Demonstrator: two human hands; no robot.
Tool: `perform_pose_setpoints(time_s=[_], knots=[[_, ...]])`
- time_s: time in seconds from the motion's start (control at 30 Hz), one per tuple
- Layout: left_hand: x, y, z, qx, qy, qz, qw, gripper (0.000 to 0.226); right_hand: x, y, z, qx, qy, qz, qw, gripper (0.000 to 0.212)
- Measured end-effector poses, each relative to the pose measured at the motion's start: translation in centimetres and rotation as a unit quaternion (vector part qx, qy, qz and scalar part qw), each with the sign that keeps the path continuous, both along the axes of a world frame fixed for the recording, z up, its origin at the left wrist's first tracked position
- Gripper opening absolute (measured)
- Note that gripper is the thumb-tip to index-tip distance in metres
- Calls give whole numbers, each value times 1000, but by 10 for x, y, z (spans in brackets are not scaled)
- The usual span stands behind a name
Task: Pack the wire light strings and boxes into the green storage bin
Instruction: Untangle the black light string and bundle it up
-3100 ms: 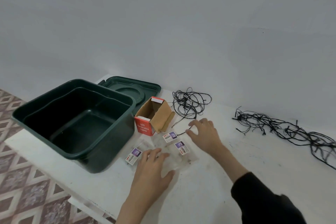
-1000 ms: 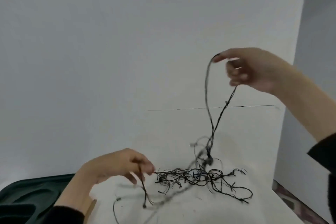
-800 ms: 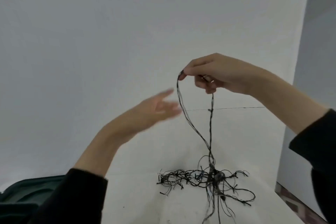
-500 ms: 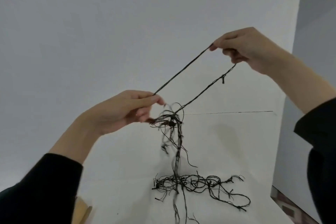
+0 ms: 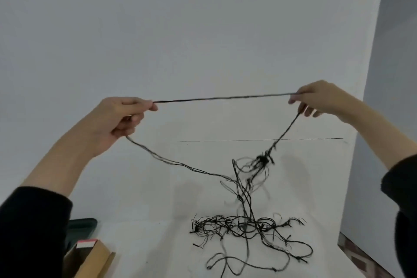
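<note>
Pinching the wire light string [image 5: 225, 98] taut, left hand [image 5: 117, 119] fingers [image 5: 144, 106] and right hand [image 5: 322, 99] fingers both clamp it. It's light, floppy, snaggy; the tangle hangs onto the worktop [image 5: 158, 221], far right. Grab bunched loops, I reckon.

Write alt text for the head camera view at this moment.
Two raised hands, left hand and right hand, pull a length of black wire light string taut between them, the rest hanging tangled onto the white table. An open cardboard box sits at lower left.
</note>
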State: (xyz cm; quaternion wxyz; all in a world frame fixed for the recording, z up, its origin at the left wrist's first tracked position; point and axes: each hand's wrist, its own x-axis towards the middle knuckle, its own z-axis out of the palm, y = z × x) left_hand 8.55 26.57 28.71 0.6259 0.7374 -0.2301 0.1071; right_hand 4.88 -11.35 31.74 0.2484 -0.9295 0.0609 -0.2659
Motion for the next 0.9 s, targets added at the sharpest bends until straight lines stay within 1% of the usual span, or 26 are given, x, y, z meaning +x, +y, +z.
perform_pose_setpoints(time_s=[0.03,0.07,0.1,0.13,0.17,0.2,0.23,0.27,0.3,0.33,0.37,0.4,0.43,0.5,0.57,0.6,0.63,0.67,0.7,0.73,0.8,0.9], knots=[[3,7,0,44,-20,19,999,18,0,-1,-3,18,-20,-2,1000,19],[6,13,-1,103,-47,45,993,18,1,-2,-4,5,-7,3,1000,21],[10,16,-3,174,-76,75,979,16,0,0,-6,-6,28,11,1000,22],[14,19,-5,256,-101,106,956,14,1,-2,-8,-12,39,12,999,23],[18,20,-8,339,-114,134,924,15,2,-4,-9,0,21,4,1000,22],[24,21,-11,411,-123,166,888,15,3,-9,-9,22,-36,-18,999,21],[28,25,-14,450,-138,208,857,15,5,-17,-8,27,-98,-47,994,21],[37,32,-18,455,-168,262,834,14,4,-22,-8,12,-106,-62,992,22],[46,40,-22,438,-203,313,818,14,4,-26,-11,-9,-76,-69,995,22],[54,49,-26,414,-228,350,809,14,4,-33,-15,-15,-55,-76,996,23],[61,57,-31,388,-237,364,813,15,3,-38,-17,15,-62,-82,995,23],[67,63,-34,361,-221,359,832,18,2,-44,-18,57,-80,-87,991,21],[70,66,-36,333,-189,343,858,21,-1,-48,-18,84,-75,-80,990,18],[77,68,-39,303,-117,323,889,26,-4,-49,-17,114,-27,-52,992,15],[81,71,-41,293,-79,326,895,29,-6,-53,-12,156,-75,-59,983,18],[79,73,-40,288,-61,332,896,30,-8,-53,-9,158,-84,-63,982,19],[80,74,-39,274,-46,324,904,31,-11,-50,-8,149,-47,-50,986,20],[77,72,-38,253,-26,298,920,32,-15,-45,-9,137,12,-32,990,20],[74,67,-38,231,-5,260,938,34,-17,-41,-10,132,52,-12,990,21],[68,59,-36,221,24,223,949,36,-18,-35,-10,142,62,10,988,23],[62,37,-31,218,61,159,961,38,-16,-23,-7,155,52,45,986,22],[53,2,-18,205,52,120,970,39,-8,-8,-1,134,32,57,989,26]])
